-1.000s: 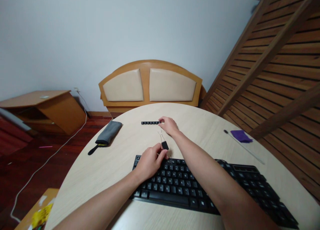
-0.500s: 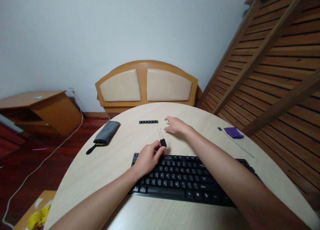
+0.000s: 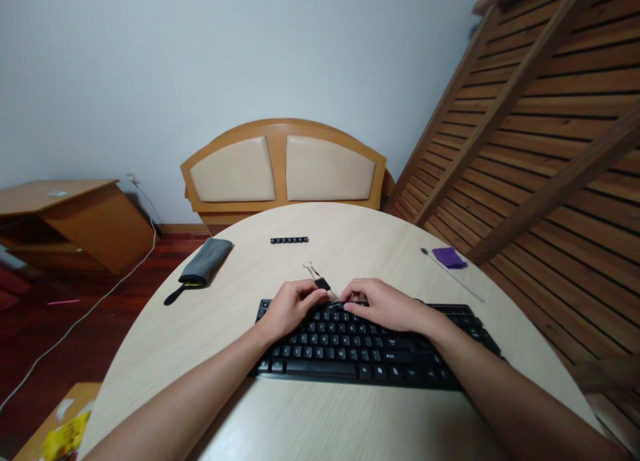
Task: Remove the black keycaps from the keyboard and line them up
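Observation:
My left hand (image 3: pixel 293 307) pinches a wire keycap puller (image 3: pixel 323 284) with a black grip, held over the back row of the black keyboard (image 3: pixel 325 371). Two thin wire prongs point away from me, and another wire runs from the grip down toward the keys. Close beside it, my right hand (image 3: pixel 377 304) has its fingers curled together at the back row; whatever is between its fingertips is hidden. Farther back on the table, several loose black keycaps (image 3: pixel 289 239) stand in a line.
On the left of the round table (image 3: pixel 200 354) lies a grey pouch (image 3: pixel 206 262) with a black loop. A purple cloth (image 3: pixel 449 257) and a thin rod with a dark brush tip (image 3: pixel 453 274) lie at the right. A padded headboard (image 3: pixel 285 161) stands behind.
My right hand has come back from beside the keycap row to the keyboard's back edge, its fingers now curled. The puller in my left hand has tilted and lowered toward the keys.

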The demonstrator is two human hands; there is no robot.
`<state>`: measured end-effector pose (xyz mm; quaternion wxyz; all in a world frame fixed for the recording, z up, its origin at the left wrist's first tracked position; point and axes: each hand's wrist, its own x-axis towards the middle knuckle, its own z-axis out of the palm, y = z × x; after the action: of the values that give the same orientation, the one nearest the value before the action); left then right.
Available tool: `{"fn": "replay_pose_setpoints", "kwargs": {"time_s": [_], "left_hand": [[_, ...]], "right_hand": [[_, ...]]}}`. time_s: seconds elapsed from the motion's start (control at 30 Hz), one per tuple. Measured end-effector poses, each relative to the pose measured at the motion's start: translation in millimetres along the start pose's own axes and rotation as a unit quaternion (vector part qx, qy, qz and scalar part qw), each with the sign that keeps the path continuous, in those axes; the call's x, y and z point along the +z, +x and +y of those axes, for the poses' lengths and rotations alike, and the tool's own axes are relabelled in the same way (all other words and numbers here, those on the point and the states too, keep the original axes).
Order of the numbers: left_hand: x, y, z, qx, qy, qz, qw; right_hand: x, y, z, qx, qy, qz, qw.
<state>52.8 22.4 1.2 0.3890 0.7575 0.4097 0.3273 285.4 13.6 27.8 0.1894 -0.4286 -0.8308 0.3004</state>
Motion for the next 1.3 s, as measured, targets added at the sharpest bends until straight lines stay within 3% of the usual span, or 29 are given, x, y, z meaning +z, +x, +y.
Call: {"fn": "replay_pose_setpoints", "kwargs": {"time_s": [0.13,0.3,0.57,0.73,0.97,1.3], "left_hand": [[0.9,0.8,-0.9,-0.003,-0.011,-0.005,1.000],[-0.6,3.0,3.1,-0.002,-0.001,-0.013,1.000],[10.4,-1.2,16.0,0.035,0.165,-0.013,0.986],[17.0,-3.3,13.2,0.055,0.166,0.012,0.985],[14.7,1.7,9.0,0.009,0.078,0.019,0.997],[17.2,-5.5,13.2,0.083,0.187,-0.015,0.979]], "right_hand": [[15.7,-1.2,10.6,-0.020,0.009,0.055,0.998],[19.8,-3.3,14.0,-0.041,0.000,0.079,0.996],[19.8,-5.2,11.5,-0.074,-0.047,0.087,0.992],[20.4,-6.5,10.8,-0.069,-0.057,0.091,0.992],[20.0,-5.5,13.3,-0.055,-0.056,0.080,0.994],[20.2,-5.2,12.1,-0.052,-0.043,0.082,0.994]]}}
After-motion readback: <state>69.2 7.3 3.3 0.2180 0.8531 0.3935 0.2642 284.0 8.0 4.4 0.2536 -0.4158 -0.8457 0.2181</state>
